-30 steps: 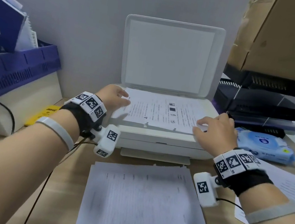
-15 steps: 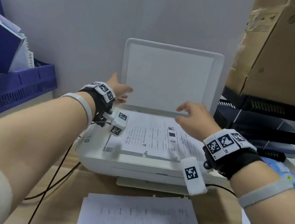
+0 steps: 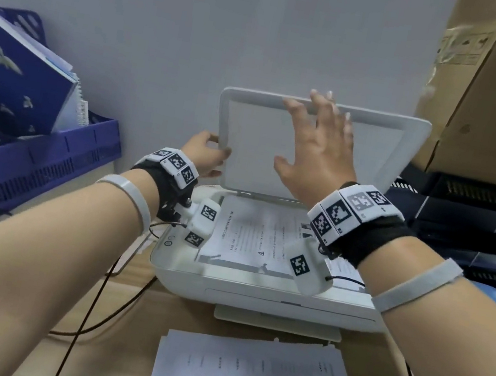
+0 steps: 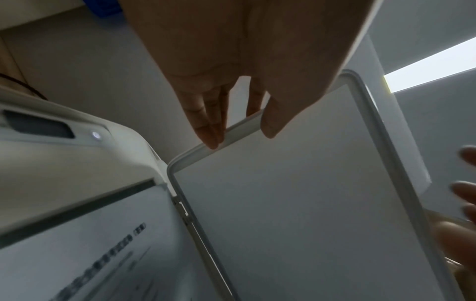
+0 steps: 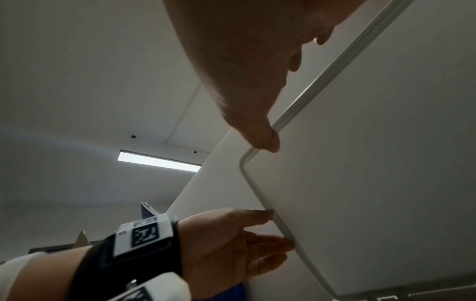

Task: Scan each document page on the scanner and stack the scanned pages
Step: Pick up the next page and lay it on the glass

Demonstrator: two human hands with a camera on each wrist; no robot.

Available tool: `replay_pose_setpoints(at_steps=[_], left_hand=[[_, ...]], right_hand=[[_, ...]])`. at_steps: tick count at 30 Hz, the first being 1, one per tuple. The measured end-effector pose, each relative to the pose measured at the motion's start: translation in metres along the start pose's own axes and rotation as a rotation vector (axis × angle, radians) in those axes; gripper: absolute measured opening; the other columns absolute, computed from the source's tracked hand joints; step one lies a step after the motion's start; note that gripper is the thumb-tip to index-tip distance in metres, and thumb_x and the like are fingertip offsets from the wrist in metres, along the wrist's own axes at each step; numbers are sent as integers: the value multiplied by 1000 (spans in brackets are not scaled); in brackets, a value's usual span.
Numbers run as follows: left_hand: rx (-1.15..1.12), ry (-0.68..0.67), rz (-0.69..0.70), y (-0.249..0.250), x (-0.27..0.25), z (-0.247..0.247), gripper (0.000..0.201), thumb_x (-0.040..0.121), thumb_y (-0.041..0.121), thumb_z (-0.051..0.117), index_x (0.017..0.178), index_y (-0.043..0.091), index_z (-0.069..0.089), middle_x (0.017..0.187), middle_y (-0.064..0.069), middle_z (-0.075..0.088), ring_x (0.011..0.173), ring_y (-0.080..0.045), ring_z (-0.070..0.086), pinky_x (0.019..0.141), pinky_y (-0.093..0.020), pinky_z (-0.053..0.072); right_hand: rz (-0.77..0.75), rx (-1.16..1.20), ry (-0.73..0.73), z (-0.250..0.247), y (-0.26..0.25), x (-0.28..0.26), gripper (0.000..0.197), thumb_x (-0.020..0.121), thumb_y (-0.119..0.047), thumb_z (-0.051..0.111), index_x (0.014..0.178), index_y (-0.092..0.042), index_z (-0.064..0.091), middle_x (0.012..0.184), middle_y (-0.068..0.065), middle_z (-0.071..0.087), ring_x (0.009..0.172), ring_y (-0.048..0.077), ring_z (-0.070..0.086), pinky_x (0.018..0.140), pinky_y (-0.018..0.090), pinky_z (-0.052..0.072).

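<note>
Standing upright, white scanner lid (image 3: 373, 163), printed page (image 3: 251, 238)

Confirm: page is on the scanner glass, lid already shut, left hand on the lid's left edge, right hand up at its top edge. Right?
Not quite: the lid stands raised, as the head view shows. The rest holds: the page lies on the scanner glass, the left hand grips the lid's left edge, and the right hand reaches its top edge.
</note>
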State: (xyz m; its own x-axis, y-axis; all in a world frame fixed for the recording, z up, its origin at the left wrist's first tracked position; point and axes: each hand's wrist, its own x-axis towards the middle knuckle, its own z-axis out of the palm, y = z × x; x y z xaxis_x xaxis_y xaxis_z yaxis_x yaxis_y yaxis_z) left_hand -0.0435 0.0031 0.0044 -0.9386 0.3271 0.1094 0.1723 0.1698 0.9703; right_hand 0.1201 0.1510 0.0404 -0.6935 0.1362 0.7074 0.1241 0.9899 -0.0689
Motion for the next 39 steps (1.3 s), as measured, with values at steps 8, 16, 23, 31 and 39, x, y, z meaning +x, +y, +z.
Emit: replay_pose_setpoints(at_steps=[8, 16, 23, 31, 39], left_hand=[[0, -28, 104, -53, -76, -17, 26, 96, 0, 51, 118, 7, 62, 96, -5, 61, 76, -6, 57, 74, -19, 46], [38, 47, -28, -100, -114, -37, 44, 89, -7, 47, 121, 19, 64, 122, -9, 63, 102, -23, 63, 88, -35, 51], [20, 140, -62, -119, -124, -29, 44, 85, 11, 39, 118, 21, 66, 129, 0, 62, 123, -20, 55, 110, -45, 39], [124, 190, 7, -111, -134, -24, 43, 97, 9, 31, 122, 18, 64, 134, 2, 58, 127, -17, 48, 110, -36, 38], [229, 215, 36, -118, -129, -27, 42, 98, 12, 31, 122, 21, 65, 133, 1, 59, 101, -23, 60, 85, -36, 50]], right_hand=[[-24, 12, -246, 3, -17, -55, 30, 93, -47, 57, 120, -37, 66, 121, -9, 68, 115, 20, 59, 106, 34, 33], [-26, 185, -455, 31, -12, -119, 43, 79, -52, 70, 120, -37, 66, 121, -14, 65, 114, 14, 59, 98, 34, 45], [8, 296, -475, 47, 1, -134, 62, 78, -83, 44, 123, -43, 61, 131, -21, 59, 129, 8, 47, 104, 37, 43], [52, 274, -422, 56, -3, -140, 34, 98, -54, 41, 121, -42, 63, 130, -24, 59, 118, 8, 56, 92, 28, 43], [60, 288, -418, 55, -3, -141, 31, 98, -48, 42, 121, -43, 63, 129, -24, 59, 117, 9, 56, 85, 26, 40]])
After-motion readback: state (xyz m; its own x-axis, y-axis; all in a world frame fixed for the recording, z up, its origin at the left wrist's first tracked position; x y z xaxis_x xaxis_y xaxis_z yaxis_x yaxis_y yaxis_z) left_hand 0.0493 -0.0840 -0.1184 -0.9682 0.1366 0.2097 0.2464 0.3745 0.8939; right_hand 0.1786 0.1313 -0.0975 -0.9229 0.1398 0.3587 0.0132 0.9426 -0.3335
